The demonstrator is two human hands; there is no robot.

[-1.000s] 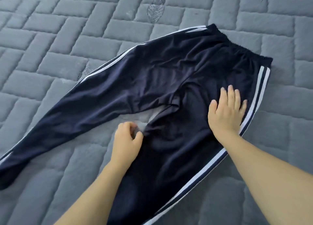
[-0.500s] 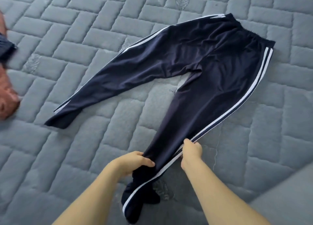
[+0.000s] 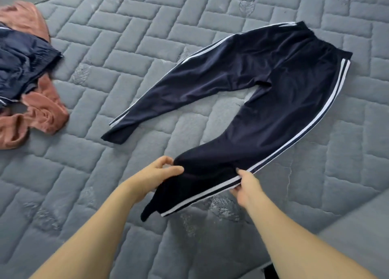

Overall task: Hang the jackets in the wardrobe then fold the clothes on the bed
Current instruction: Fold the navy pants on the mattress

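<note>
navy track pants flat on grey bed, left hand gripping near leg's inner edge, right hand pinching striped edge, clothes pile far left

Light: I see even, soft daylight, no glare.
Shadows: faint under forearms.
Blur: slight at left clothes pile.
Edges: wide-angle bending on bed.

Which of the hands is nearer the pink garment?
Left. The left hand grips the trouser leg on the side toward the pink garment; the right hand pinches the striped edge, farther away.
</note>
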